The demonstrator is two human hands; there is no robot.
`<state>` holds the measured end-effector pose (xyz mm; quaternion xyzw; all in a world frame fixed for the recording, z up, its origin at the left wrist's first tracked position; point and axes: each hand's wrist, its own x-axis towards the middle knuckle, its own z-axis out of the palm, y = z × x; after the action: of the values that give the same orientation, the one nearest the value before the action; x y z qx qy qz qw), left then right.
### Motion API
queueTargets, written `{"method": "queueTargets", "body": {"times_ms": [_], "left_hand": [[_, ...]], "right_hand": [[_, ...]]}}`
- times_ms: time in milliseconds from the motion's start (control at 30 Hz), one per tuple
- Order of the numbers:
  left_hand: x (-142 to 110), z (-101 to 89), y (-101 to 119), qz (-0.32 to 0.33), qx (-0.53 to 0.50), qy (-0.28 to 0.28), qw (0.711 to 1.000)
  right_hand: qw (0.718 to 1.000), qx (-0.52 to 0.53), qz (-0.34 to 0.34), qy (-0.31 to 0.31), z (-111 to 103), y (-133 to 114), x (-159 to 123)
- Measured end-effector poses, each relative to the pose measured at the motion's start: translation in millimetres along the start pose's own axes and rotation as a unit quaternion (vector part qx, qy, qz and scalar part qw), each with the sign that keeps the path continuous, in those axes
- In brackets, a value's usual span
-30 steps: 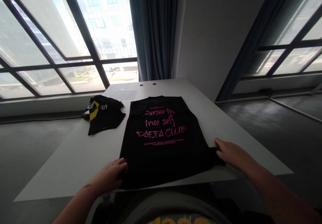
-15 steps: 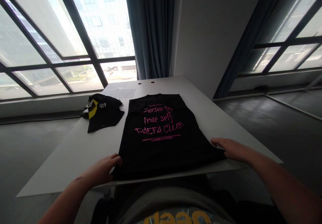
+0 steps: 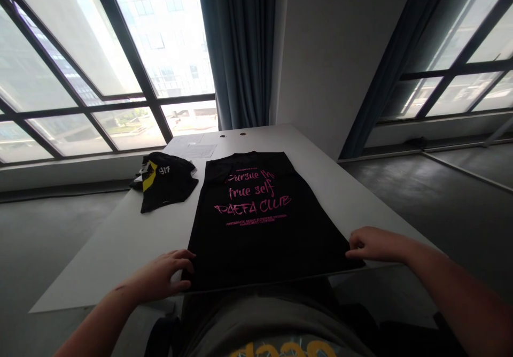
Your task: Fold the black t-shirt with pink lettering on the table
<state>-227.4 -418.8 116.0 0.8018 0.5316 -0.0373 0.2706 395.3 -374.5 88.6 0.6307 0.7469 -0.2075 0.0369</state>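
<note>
A black T-shirt (image 3: 260, 250) with pink lettering lies flat on the white table (image 3: 344, 196), its folded-in sides running toward me and its hem along the front edge. At the lower left corner, my left hand (image 3: 162, 274) rests on the fabric, thumb and fingers apart. On the opposite corner, my right hand (image 3: 374, 245) has its fingers curled in and pinches the shirt's edge.
A bundled black garment (image 3: 170, 183) with a yellow patch sits on the left of the table. Behind it are paper sheets (image 3: 194, 147). A blue curtain (image 3: 242, 52) hangs beyond the far edge, beside large windows.
The shirt's right front corner has come down toward the table's front edge. My right hand has shifted slightly and curled its fingers; my left thumb and fingers have spread apart.
</note>
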Motion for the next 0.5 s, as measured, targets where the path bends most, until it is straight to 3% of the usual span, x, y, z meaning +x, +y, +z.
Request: {"method": "queueTargets", "body": {"times_ms": [100, 233, 300, 367, 500], "left_hand": [[16, -10.7, 4, -0.01, 0.032, 0.015, 0.999], [74, -10.9, 20, -0.011, 0.062, 0.122, 0.991], [112, -1.7, 29, -0.035, 0.065, 0.191, 0.979], [147, 11.1, 31, -0.092, 0.078, 0.218, 0.969], [183, 37.4, 13, -0.18, 0.096, 0.22, 0.954]], "right_hand": [[0.999, -0.021, -0.033, -0.003, -12, -10, 18], [0.984, -0.091, -0.087, 0.128, -15, -53, 65], [0.972, -0.092, -0.108, 0.185, -5, -78, 95], [0.971, -0.098, -0.066, 0.207, 11, -92, 123], [0.98, -0.087, 0.002, 0.18, 42, -82, 160]]}}
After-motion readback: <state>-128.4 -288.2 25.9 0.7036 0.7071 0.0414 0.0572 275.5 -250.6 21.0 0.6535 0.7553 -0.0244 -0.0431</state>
